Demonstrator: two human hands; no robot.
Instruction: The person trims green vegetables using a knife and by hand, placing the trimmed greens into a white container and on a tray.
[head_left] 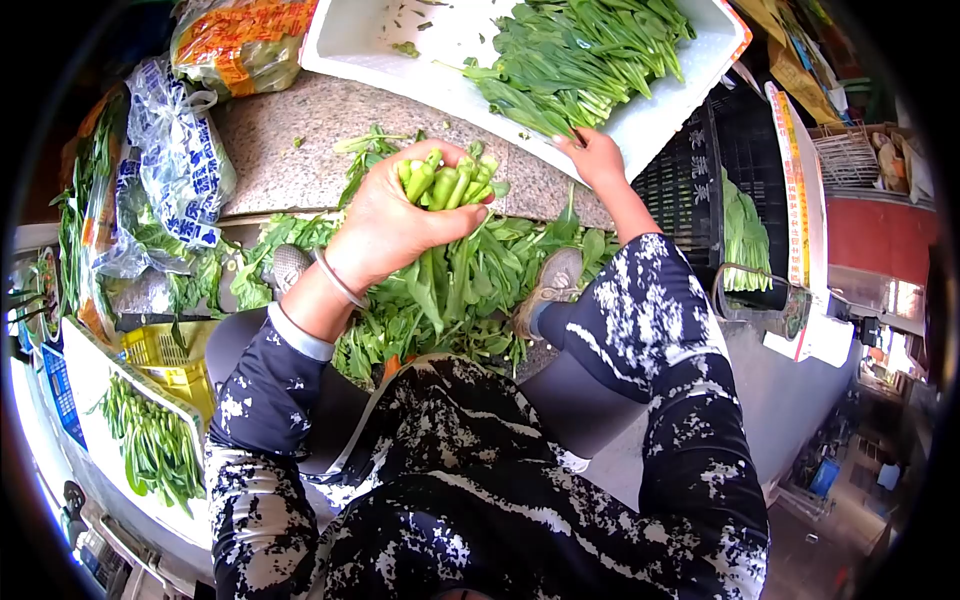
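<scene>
My left hand (385, 215) is wrapped round a bunch of leafy greens (448, 182), the cut stem ends pointing up and the leaves hanging below. At the near rim of a white foam box (375, 62), my right hand (598, 165) pinches the edge of a pile of leafy greens (575, 55) lying in the box. Below my hands, loose leaves (440, 300) cover the ground between my shoes.
The foam box rests on a speckled stone slab (280, 135). Bagged greens (185, 150) lie at left, above another foam box (140, 430) and a yellow crate (170, 360). A black crate (690, 180) with greens (743, 235) stands at right.
</scene>
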